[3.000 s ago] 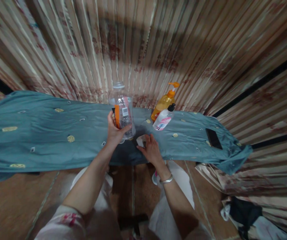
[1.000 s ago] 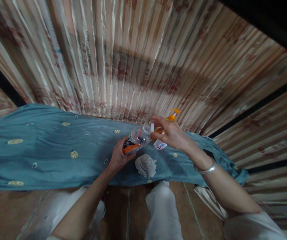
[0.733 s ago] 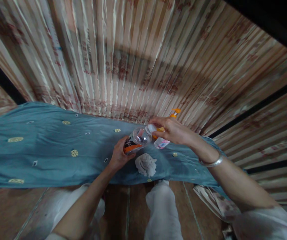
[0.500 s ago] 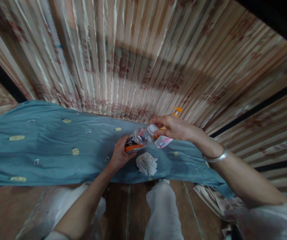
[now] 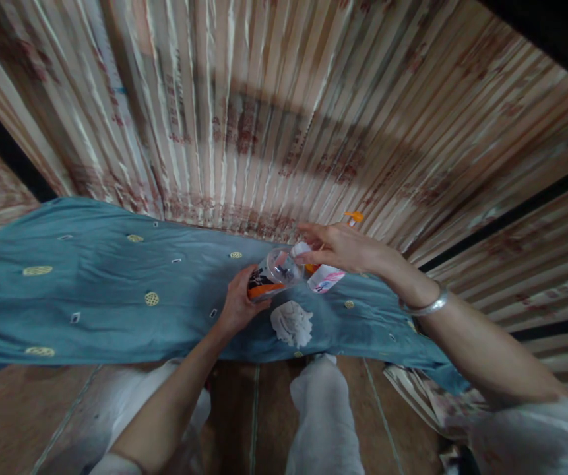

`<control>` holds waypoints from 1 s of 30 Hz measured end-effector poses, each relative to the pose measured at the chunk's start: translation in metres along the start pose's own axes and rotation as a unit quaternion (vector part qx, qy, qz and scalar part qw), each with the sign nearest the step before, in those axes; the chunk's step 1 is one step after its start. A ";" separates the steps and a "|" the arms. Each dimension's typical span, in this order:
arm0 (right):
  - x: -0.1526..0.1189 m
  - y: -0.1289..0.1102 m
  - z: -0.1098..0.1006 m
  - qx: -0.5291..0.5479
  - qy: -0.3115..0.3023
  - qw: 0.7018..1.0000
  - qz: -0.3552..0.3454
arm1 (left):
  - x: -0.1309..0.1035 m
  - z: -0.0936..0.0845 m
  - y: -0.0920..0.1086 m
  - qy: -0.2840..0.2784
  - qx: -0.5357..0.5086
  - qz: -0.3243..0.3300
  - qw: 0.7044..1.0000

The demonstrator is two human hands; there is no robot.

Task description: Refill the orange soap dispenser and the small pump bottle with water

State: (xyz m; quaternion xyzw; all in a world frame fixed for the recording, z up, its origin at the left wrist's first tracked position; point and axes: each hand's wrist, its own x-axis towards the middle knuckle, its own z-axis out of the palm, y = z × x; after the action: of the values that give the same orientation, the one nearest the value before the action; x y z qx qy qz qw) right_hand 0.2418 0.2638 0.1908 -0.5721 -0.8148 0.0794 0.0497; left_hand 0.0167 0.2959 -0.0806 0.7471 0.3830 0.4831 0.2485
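My left hand (image 5: 239, 300) is wrapped round a clear plastic bottle (image 5: 278, 267) with a black and orange label, holding it tilted with its top to the upper right. At that top is a white cap (image 5: 301, 249). My right hand (image 5: 340, 245) is beside the cap, its fingers stretched and apart above it, the thumb at the cap's near side. Partly hidden behind this hand stands a pump bottle (image 5: 326, 278) with an orange pump head and a white and pink label. A crumpled white cloth or tissue (image 5: 292, 323) lies below the clear bottle.
A blue-green patterned cloth (image 5: 100, 284) covers the long surface before me. Behind it hangs a pleated curtain (image 5: 264, 145). Dark frame bars (image 5: 9, 145) cross at the sides. My legs (image 5: 323, 415) are at the near edge, above a brown tiled floor (image 5: 229, 422).
The fingers of my right hand have straightened and loosened from the white cap. My left hand keeps its hold on the clear bottle, which has hardly moved.
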 end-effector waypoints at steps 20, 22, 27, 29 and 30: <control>0.000 -0.004 0.003 -0.028 -0.045 0.999 -0.001 | -0.001 0.002 0.000 -0.002 -0.006 -0.005 1.000; 0.000 -0.004 0.004 -0.031 -0.048 0.998 -0.005 | -0.001 0.002 -0.001 -0.002 -0.003 -0.006 1.000; -0.002 -0.004 0.004 -0.015 -0.035 0.999 -0.009 | 0.000 0.002 0.001 -0.002 -0.003 -0.008 1.000; -0.002 -0.005 0.002 -0.008 -0.045 0.999 -0.004 | 0.000 0.003 0.002 -0.001 -0.009 -0.010 1.000; -0.002 -0.005 0.002 -0.007 -0.050 0.999 0.001 | 0.000 0.003 0.002 -0.001 -0.012 -0.011 1.000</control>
State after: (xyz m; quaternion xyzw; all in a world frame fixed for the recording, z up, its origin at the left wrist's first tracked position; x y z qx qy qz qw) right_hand 0.2375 0.2597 0.1902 -0.5682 -0.8165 0.1026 0.0053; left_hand 0.0201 0.2947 -0.0799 0.7404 0.3851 0.4842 0.2627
